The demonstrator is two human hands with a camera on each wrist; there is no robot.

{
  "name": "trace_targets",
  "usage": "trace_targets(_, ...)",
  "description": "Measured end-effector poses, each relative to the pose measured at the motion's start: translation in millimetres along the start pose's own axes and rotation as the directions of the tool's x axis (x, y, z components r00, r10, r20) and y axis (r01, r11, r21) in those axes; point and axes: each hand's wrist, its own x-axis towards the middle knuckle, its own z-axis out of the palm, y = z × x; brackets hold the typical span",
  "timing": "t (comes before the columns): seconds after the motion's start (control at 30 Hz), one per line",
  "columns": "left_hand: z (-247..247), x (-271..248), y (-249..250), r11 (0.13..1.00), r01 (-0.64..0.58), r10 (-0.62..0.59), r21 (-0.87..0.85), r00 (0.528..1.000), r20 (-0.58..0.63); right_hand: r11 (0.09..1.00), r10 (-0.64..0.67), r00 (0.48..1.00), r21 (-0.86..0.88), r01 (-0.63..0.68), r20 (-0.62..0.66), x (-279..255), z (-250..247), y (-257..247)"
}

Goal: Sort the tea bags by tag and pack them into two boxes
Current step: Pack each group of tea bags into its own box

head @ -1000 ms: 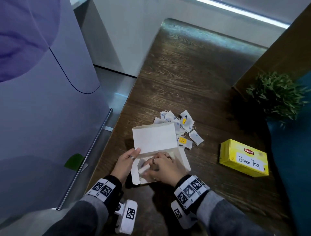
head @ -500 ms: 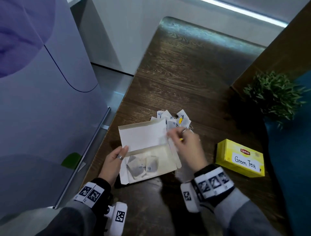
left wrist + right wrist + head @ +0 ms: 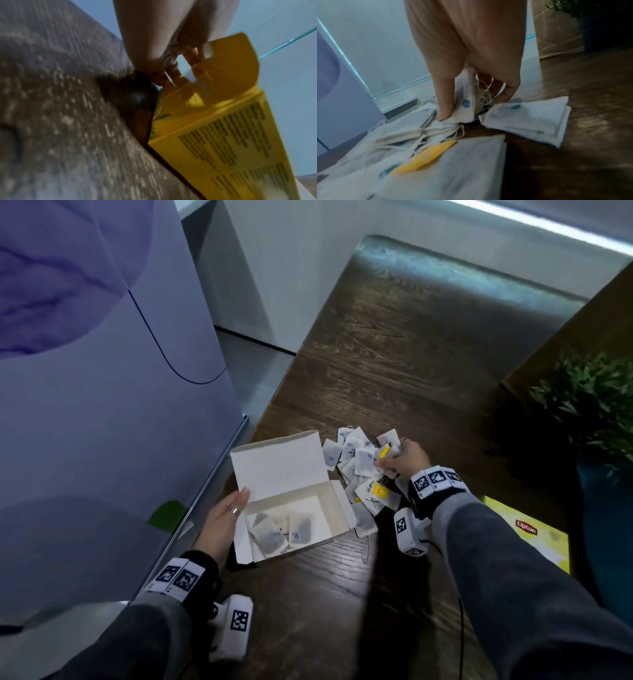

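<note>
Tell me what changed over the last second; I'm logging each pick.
The right hand left the open box, reached out to the tea bag pile and now pinches a tea bag there. The left hand stayed at the box's left end; two bags stayed inside.

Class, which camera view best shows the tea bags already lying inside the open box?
Head view: it looks down into the open white-lined cardboard box, showing the packed tea bags. The left wrist view shows only its yellow outside; the right wrist view shows only loose bags.
</note>
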Motion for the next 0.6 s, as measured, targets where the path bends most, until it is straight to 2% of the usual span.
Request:
trace_targets(0.07,1.2,-1.4,-0.7,1.0,-0.001,0.001,-0.011,1.0,-0.005,0.999,-0.025,0.999,-0.049,0.022,-0.046,-6.7,-0.2,-1.2)
trace_targets(0.13,1.2,-2.0,-1.2,1.0,-0.002,0.002,-0.012,1.0,-0.011,0.998,-0.062,0.995,-0.029,0.06,-0.079,-16.6,-6.3,-3.0)
trace_targets(0.23,1.3,-2.6,-0.4,1.0,0.016,-0.016,-0.023,1.0,-0.006,0.982,-0.114,0.986,0.139,0.132,-0.125,-30.9,-21.7,-4.3)
trace_targets(0.37,2.8,-5.1,1.6,0.999,0.043,-0.043,-0.03,0.999,-0.002,0.879,-0.256,0.95,0.365,0.306,-0.179,-70.5,-42.4,-28.0)
trace_targets(0.47,2.5,-6.7,2.5,0.998,0.052,-0.051,-0.024,0.999,0.009,0.804,-0.412,0.909,0.445,0.394,-0.062,-110.0,-41.2,-59.9)
trace_targets(0.6,2.6,-9.0,5.0,0.999,0.048,-0.048,-0.02,0.999,0.01,0.775,-0.526,0.829,0.508,0.375,0.192,-150.3,-11.0,-88.0)
